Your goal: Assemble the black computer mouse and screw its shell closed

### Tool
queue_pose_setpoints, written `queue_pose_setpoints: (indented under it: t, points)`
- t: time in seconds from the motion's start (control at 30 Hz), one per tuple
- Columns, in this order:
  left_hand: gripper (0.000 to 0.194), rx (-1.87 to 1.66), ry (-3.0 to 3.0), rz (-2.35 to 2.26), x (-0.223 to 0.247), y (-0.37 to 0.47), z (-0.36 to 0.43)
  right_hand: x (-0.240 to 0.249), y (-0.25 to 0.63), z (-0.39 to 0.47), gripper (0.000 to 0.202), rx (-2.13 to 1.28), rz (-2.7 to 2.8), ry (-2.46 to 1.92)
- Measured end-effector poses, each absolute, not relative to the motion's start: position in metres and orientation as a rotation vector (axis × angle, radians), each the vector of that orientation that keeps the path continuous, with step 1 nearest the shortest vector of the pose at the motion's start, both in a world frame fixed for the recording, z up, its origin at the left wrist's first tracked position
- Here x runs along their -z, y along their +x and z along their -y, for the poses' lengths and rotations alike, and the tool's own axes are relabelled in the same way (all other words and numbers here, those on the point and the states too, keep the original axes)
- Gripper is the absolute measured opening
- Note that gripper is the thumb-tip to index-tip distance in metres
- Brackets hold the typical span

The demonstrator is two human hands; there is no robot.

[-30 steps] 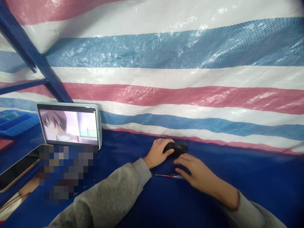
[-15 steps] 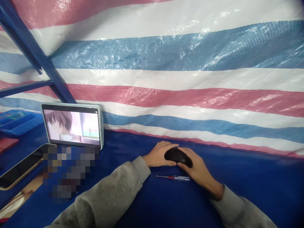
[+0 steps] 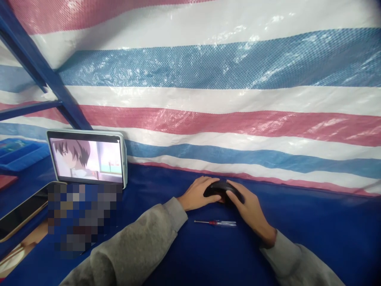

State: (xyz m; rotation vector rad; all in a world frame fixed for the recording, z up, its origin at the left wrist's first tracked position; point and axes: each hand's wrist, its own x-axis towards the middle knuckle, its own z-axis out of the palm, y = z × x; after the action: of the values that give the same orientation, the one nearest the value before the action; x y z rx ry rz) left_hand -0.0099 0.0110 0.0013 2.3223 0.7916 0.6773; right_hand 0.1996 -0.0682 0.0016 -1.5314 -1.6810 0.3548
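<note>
A black computer mouse is held between my two hands, low over the blue table top. My left hand closes on its left end, thumb along the near side. On the right end my right hand grips it, with the thumb on the near side and the fingers over the far edge. The mouse is tilted, and a dark gap shows beneath its near edge. Just in front of it lies a small screwdriver with a clear handle and a red collar, touched by neither hand.
A tablet playing a cartoon stands at the left, near a phone and a blurred-out patch. Farther left are a blue tray and a red object. Striped plastic sheeting hangs behind the table.
The mouse has been tipped, so its near edge is raised. My right thumb has shifted up along its near side. The view has turned slightly to the right.
</note>
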Motion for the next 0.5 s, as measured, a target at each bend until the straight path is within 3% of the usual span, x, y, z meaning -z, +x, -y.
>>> queue_pose_setpoints:
  t: [0.1, 0.5]
  points:
    - [0.040, -0.775, 2.264, -0.863, 0.000, -0.010, -0.013, 0.003, 0.201, 0.065, 0.045, -0.336, 1.578, -1.595]
    - [0.051, -0.793, 2.248, -0.936, 0.003, -0.010, -0.015, 0.017, 0.206, 0.059, 0.038, -0.178, 1.634, -1.591]
